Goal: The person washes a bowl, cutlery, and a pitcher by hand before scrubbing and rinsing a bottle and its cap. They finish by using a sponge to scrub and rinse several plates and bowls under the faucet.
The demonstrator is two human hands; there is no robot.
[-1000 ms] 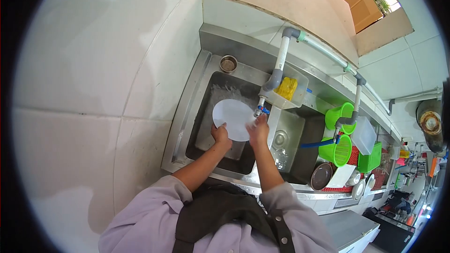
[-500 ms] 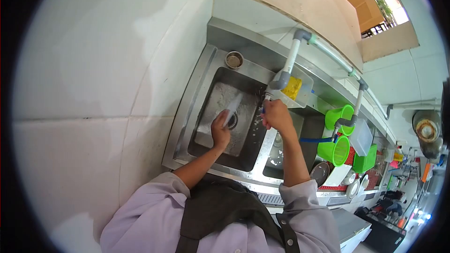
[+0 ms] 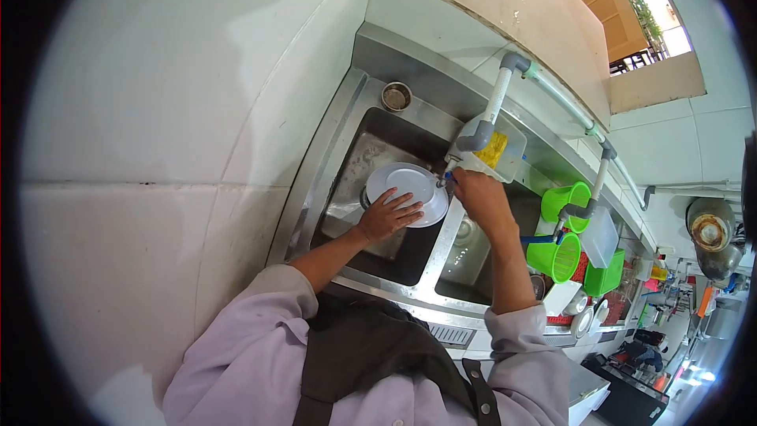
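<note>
A white plate [image 3: 412, 181] is tilted over the left sink basin, its face toward me. My left hand [image 3: 382, 218] holds it at the near left side, with fingers spread across the face; the grip underneath is hidden. Close to the plate's right edge is a small metal tap [image 3: 442, 181] with a blue handle. The fingers of my right hand [image 3: 475, 191] are closed on that handle, partly covering it.
A metal cup [image 3: 396, 96] stands on the sink's back ledge. Behind the tap, a clear plastic container [image 3: 513, 159] holds a yellow sponge [image 3: 493, 149]. Water pipes [image 3: 495, 99] run overhead. Green baskets [image 3: 554, 257] and dishes [image 3: 582, 321] stand to the right.
The plate, seen nearly edge-on before, has turned face toward me and moved right, closer to the tap. My left hand has shifted onto its face. My right hand stays at the tap.
</note>
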